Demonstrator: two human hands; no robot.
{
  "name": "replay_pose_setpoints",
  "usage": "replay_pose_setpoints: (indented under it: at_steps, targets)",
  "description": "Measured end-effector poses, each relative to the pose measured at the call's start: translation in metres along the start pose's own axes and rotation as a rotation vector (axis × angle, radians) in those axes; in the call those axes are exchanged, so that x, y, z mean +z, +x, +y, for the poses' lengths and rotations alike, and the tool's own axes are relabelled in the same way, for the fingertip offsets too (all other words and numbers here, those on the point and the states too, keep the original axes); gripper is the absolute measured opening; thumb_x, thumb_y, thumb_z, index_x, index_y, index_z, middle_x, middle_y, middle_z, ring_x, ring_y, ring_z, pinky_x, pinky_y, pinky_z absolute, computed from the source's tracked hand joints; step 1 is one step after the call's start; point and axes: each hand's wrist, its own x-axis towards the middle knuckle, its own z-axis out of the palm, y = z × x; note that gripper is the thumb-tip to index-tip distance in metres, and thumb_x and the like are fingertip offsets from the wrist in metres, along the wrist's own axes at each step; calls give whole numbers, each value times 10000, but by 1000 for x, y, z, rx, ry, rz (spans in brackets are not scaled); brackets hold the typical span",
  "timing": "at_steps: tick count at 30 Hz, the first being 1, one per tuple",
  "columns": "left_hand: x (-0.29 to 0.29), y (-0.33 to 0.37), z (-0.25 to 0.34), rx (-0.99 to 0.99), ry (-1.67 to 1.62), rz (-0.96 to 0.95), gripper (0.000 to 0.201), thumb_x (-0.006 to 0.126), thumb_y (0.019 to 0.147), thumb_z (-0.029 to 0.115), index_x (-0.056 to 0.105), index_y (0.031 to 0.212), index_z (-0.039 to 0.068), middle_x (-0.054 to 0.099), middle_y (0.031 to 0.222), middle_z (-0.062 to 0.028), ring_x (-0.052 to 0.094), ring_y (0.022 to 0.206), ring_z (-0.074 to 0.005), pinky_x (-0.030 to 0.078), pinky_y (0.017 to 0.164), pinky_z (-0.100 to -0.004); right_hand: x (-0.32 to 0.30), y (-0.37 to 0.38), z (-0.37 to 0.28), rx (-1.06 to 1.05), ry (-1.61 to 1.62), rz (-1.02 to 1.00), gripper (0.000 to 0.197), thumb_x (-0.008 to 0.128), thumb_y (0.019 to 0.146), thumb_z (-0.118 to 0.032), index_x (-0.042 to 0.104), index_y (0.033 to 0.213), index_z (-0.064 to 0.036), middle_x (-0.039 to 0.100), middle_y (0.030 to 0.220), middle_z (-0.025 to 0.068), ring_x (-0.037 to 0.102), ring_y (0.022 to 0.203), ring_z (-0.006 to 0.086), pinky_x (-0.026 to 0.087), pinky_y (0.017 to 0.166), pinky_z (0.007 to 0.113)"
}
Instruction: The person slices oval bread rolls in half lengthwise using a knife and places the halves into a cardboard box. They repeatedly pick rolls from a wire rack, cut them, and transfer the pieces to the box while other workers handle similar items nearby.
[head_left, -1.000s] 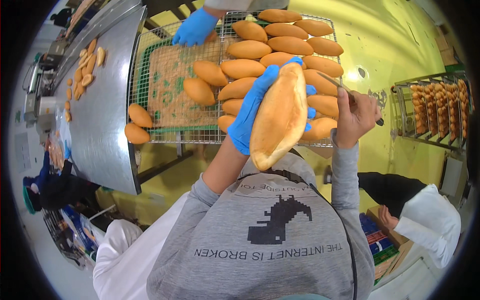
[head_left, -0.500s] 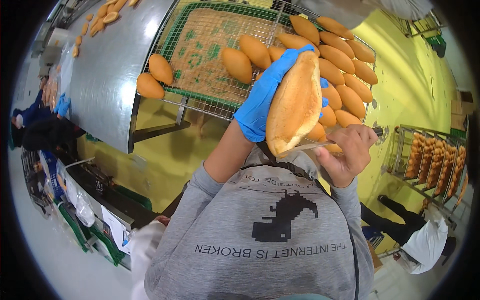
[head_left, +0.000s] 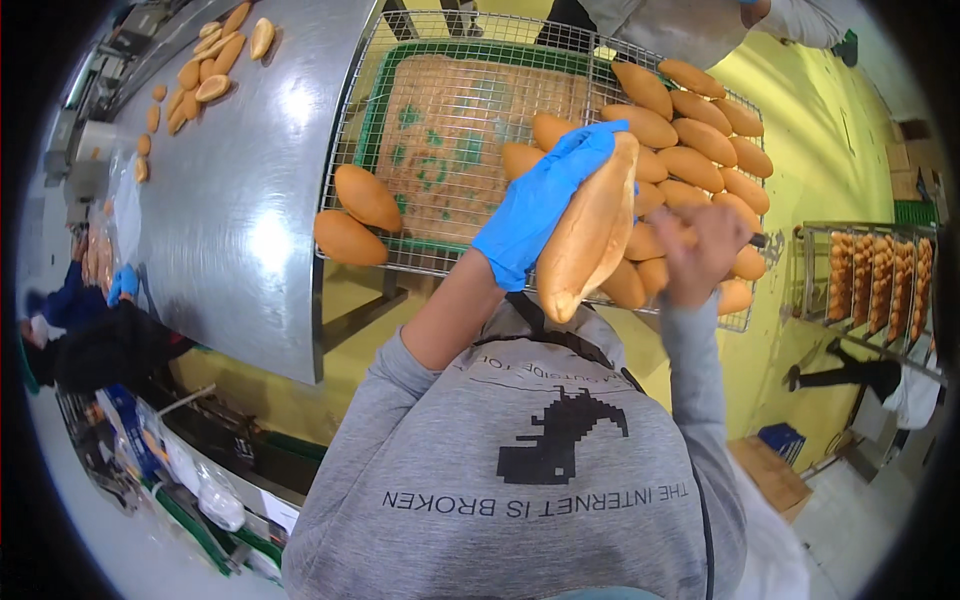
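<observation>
In our gloved left hand (head_left: 555, 205) we hold a loaf (head_left: 590, 235), fingers wrapped about it, its near end tapering toward our chest. Our bare right hand (head_left: 708, 250), blurred, curls round a knife (head_left: 758, 240), just right of the loaf and apart from it. Beyond, more loaves (head_left: 690, 168) crowd a wire rack (head_left: 430, 28); left stands a steel table (head_left: 240, 180).

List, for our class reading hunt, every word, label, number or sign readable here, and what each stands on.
Grey shirt: dark capitals in two places, upside down; wording not copied here.
Bread in the left hand: no lettering visible.
White sheet at lower left: any print is too small to read.
</observation>
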Motion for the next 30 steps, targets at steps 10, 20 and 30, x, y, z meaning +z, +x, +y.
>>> replay_pose_setpoints:
  at_steps: [10, 20, 30]
  targets:
    - [-52, -3, 37, -329, 38, -109, 442, 419, 958, 379, 476, 1225, 32, 589, 1061, -110, 583, 961, -207, 487, 853, -313, 14, -32, -130, 210, 36, -15, 302, 805, 602, -298, 594, 722, -119, 518, 665, 2, 486, 692, 191, 290, 740, 329]
    - [-73, -2, 41, -606, -186, -225, 462, 484, 919, 434, 518, 1141, 30, 615, 992, -138, 626, 842, -223, 538, 751, -329, 13, -35, -165, 290, -17, 6, 273, 747, 673, -300, 561, 690, -100, 500, 628, -1, 499, 670, 193, 312, 755, 326]
    - [-77, -10, 36, -356, 172, -197, 436, 528, 911, 367, 485, 1217, 59, 581, 998, -78, 590, 863, -169, 499, 754, -287, 21, -52, -170, 170, -281, 30, 324, 756, 647, -386, 563, 690, -130, 509, 659, 0, 473, 695, 201, 284, 762, 353]
